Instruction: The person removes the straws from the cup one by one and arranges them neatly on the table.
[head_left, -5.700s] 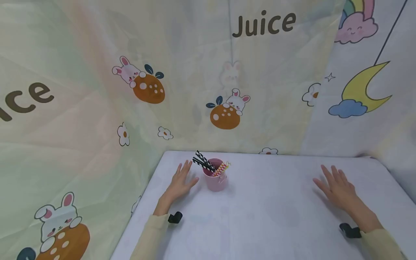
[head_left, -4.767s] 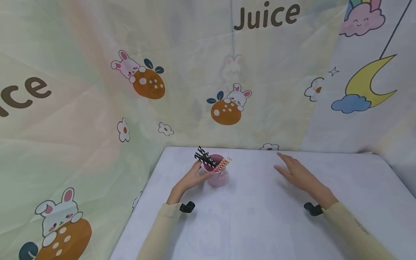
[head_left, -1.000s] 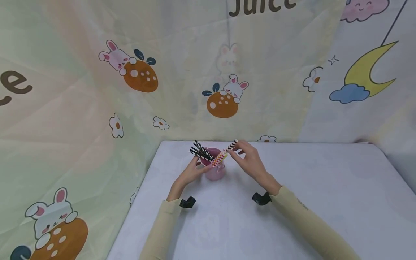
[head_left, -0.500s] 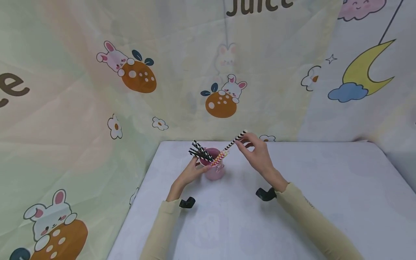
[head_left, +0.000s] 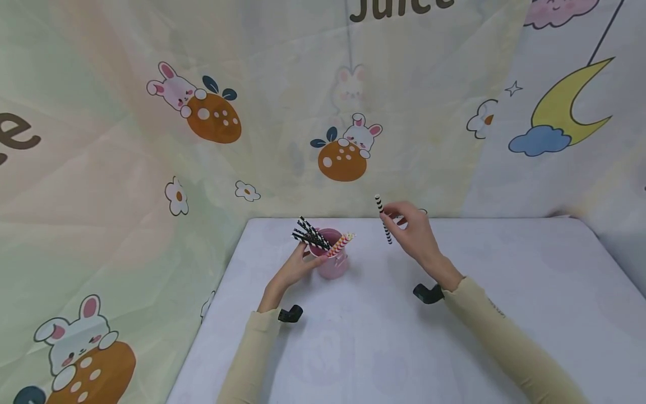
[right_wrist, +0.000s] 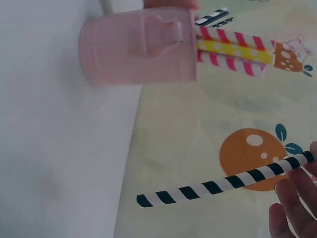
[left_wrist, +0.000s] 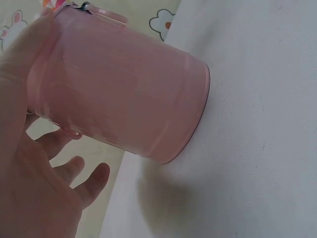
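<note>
A pink bucket point(head_left: 334, 269) stands upright on the table, left of centre. My left hand point(head_left: 292, 270) holds it at the rim from the left, with the thumb along the near side. Several black-and-white straws point(head_left: 312, 235) lean left out of it. Red-and-white striped straws point(head_left: 341, 245) lean right, beside a yellow dotted straw point(right_wrist: 237, 51) that shows in the right wrist view. To the right of the bucket, my right hand point(head_left: 416, 234) pinches one black-and-white striped paper straw point(right_wrist: 213, 187) near its upper end. This straw hangs nearly upright in the air, apart from the bucket.
A white table point(head_left: 353, 342) stretches below both hands. Behind it and to the left hangs a printed cloth backdrop point(head_left: 282, 112) with rabbits and flowers, close to the table's back edge. Small black wrist mounts point(head_left: 428, 293) sit by both cuffs.
From beside the bucket, my left hand has come to hold its rim. My right hand has drawn the striped straw out of the bucket, moved right, and swung it from slanted to nearly upright.
</note>
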A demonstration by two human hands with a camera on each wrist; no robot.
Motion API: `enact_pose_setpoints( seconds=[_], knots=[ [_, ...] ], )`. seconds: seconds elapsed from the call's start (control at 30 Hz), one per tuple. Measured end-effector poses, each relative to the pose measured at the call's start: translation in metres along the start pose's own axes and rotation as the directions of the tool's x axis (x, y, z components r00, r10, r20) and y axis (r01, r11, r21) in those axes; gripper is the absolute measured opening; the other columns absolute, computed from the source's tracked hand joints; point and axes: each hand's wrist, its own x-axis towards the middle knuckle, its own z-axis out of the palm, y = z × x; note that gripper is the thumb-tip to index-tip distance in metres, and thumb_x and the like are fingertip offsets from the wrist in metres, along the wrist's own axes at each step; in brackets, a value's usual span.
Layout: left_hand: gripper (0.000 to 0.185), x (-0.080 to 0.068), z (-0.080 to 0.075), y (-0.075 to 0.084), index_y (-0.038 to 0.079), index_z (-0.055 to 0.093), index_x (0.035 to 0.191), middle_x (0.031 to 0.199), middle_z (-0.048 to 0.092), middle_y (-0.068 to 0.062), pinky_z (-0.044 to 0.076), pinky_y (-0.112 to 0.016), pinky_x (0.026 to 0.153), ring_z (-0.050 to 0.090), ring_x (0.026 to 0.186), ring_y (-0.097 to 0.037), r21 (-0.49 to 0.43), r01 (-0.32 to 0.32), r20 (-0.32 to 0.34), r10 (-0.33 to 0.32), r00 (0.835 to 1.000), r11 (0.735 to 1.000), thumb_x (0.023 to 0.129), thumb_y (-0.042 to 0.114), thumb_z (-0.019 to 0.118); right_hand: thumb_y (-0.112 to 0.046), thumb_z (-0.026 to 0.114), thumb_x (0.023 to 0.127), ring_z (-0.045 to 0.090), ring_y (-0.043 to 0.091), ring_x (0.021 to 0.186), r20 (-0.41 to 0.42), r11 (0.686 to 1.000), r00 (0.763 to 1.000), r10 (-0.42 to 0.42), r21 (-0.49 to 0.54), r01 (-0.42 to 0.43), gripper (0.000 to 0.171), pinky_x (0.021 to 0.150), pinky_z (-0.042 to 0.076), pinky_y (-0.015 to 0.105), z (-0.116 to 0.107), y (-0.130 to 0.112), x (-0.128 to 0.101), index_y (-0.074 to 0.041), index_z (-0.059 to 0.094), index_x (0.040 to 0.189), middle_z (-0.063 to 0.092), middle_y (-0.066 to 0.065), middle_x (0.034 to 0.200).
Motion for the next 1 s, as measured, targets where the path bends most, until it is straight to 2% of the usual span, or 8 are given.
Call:
enact_pose_setpoints(
  seconds=[0.1,0.23,0.4,0.53,0.73,1.0],
  knots=[
    [0.09,0.0,0.0,0.0,0.026,0.024,0.16,0.166,0.026,-0.007,0.028,-0.057,0.122,0.025,0.153,-0.033,0.002,0.0,-0.001,0.0,1.0,1.0,0.088,0.052,0.072,-0.018,0.07,0.096,0.064,0.022,0.094,0.051,0.993,0.998,-0.027,-0.113,0.032,0.02,0.075,0.058,0.042,0.002,0.009,-0.002,-0.009,0.07,0.113,0.07,0.007,0.106],
    [0.092,0.0,-0.001,0.0,0.027,0.023,0.16,0.166,0.026,-0.007,0.029,-0.057,0.121,0.025,0.153,-0.033,0.012,0.005,0.001,-0.005,1.0,1.0,0.087,0.055,0.072,-0.017,0.071,0.094,0.064,0.024,0.092,0.092,0.966,0.991,-0.094,-0.232,0.113,0.018,0.073,0.057,0.041,0.003,0.02,-0.004,-0.008,0.072,0.109,0.07,0.007,0.1],
    [0.094,0.001,-0.001,0.002,0.027,0.022,0.16,0.166,0.026,-0.007,0.028,-0.058,0.121,0.027,0.152,-0.035,0.013,0.016,0.005,-0.016,1.0,1.0,0.086,0.056,0.072,-0.016,0.073,0.092,0.062,0.023,0.082,0.172,0.899,0.966,-0.192,-0.365,0.243,0.016,0.066,0.055,0.036,0.005,0.035,-0.004,-0.008,0.073,0.105,0.069,0.006,0.093],
    [0.095,0.001,-0.002,0.001,0.026,0.022,0.161,0.166,0.025,-0.008,0.028,-0.057,0.122,0.027,0.152,-0.035,0.01,0.016,0.008,-0.016,1.0,1.0,0.086,0.056,0.072,-0.014,0.074,0.091,0.06,0.023,0.076,0.265,0.837,0.937,-0.226,-0.439,0.326,0.011,0.064,0.052,0.035,0.008,0.045,-0.004,-0.008,0.072,0.1,0.067,0.006,0.088],
    [0.094,0.001,-0.001,0.001,0.029,0.022,0.16,0.166,0.024,-0.008,0.028,-0.06,0.12,0.027,0.151,-0.037,0.011,0.033,0.005,-0.033,0.999,0.999,0.086,0.058,0.072,-0.013,0.074,0.089,0.058,0.024,0.076,0.387,0.761,0.906,-0.171,-0.533,0.371,0.009,0.063,0.052,0.035,0.017,0.061,-0.009,-0.009,0.07,0.096,0.065,0.006,0.086],
    [0.091,0.001,-0.001,0.001,0.029,0.022,0.16,0.166,0.026,-0.007,0.029,-0.059,0.121,0.027,0.152,-0.036,0.009,0.022,0.0,-0.022,1.0,1.0,0.088,0.052,0.072,-0.015,0.072,0.092,0.061,0.025,0.08,0.499,0.692,0.866,-0.032,-0.614,0.38,0.011,0.066,0.054,0.037,0.031,0.071,-0.015,-0.009,0.07,0.101,0.067,0.008,0.091]
  ],
)
